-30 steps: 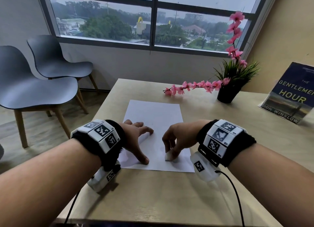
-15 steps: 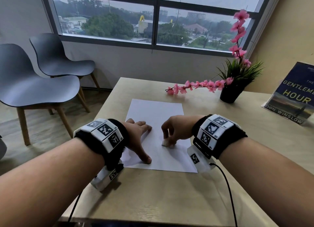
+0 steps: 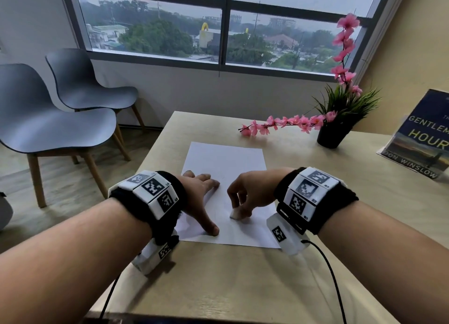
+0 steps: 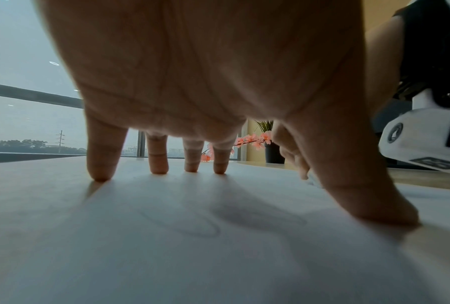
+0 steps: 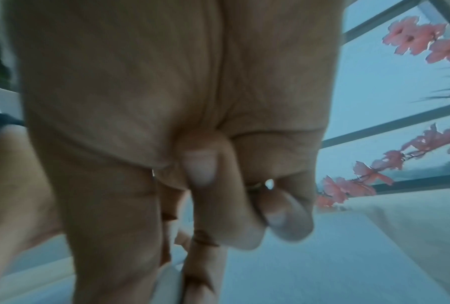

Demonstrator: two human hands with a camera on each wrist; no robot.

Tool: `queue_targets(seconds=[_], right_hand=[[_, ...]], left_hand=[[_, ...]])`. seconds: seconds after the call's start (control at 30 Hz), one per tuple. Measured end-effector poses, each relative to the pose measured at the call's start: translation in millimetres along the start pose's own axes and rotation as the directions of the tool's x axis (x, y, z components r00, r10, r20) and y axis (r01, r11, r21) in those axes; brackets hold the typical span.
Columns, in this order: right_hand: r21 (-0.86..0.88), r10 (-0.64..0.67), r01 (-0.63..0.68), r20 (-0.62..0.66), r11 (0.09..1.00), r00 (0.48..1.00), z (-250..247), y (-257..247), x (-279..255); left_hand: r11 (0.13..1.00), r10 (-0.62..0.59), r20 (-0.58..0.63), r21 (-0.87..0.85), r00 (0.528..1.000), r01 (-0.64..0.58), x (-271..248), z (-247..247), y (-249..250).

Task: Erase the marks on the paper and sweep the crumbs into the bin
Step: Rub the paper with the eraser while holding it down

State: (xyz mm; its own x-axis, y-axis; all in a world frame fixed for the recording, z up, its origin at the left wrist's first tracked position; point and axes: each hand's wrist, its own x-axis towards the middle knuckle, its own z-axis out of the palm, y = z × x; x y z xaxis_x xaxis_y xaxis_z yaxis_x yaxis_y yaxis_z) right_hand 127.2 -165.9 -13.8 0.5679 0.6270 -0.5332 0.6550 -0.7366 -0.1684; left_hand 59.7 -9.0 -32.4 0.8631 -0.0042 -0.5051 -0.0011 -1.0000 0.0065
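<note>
A white sheet of paper (image 3: 224,162) lies on the light wooden table (image 3: 315,202). My left hand (image 3: 202,197) presses on its left part with fingers spread and straight; the thumb lies near the front edge. The left wrist view shows the fingertips (image 4: 159,168) on the paper (image 4: 192,246) and faint pencil loops (image 4: 192,226) under the palm. My right hand (image 3: 245,197) pinches a small white eraser (image 3: 235,213) and holds it down on the sheet to the right of the left thumb. In the right wrist view the eraser (image 5: 167,286) shows between thumb and fingers. No bin is visible.
A black pot (image 3: 334,134) with green leaves and pink blossom branches (image 3: 286,123) stands at the back right of the table. A book (image 3: 422,139) leans at the far right. Two grey chairs (image 3: 56,129) stand to the left of the table, below a wide window.
The right hand with the eraser slid away from me across the paper, then back toward me. The left hand stayed pressed on the sheet.
</note>
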Motion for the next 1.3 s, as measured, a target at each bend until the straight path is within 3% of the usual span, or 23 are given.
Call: queue_targets(seconds=[0.2,0.4,0.57,0.73,0.9,1.1,1.3], right_hand=[[0.021,0.054,-0.052,-0.1,0.998,0.994,-2.9,-0.1,9.5],[0.015,-0.006,0.005,0.011,1.0,1.0,2.0,-5.2,0.6],[0.005,0.023,-0.022,-0.087,1.0,0.996,0.5,-3.6,3.4],[0.041,-0.074,0.072,0.074,0.997,0.994,7.1,-9.3,-10.0],[0.018,-0.027,0.029,-0.082,0.999,0.996,2.4,-6.8,-0.3],[0.05,-0.092,0.089,0.052,0.995,0.994,6.8,-11.4,-8.2],[0.039,-0.002,0.005,-0.062,0.999,0.998,-1.0,-8.2,6.6]], left_hand=[[1.0,-0.001,-0.004,-0.01,1.0,0.001,-0.1,0.8,0.0],[1.0,-0.001,-0.004,-0.013,1.0,0.001,-0.2,0.0,0.3],[1.0,-0.006,-0.003,-0.01,1.0,0.006,0.8,1.3,-0.3],[1.0,-0.003,-0.002,-0.012,1.0,0.003,0.5,0.9,-0.3],[1.0,-0.003,-0.002,-0.01,1.0,0.003,1.0,0.9,-0.8],[1.0,0.001,-0.013,-0.014,1.0,-0.001,4.0,2.8,-2.2],[1.0,0.003,-0.008,-0.012,1.0,-0.003,5.2,2.4,-2.9]])
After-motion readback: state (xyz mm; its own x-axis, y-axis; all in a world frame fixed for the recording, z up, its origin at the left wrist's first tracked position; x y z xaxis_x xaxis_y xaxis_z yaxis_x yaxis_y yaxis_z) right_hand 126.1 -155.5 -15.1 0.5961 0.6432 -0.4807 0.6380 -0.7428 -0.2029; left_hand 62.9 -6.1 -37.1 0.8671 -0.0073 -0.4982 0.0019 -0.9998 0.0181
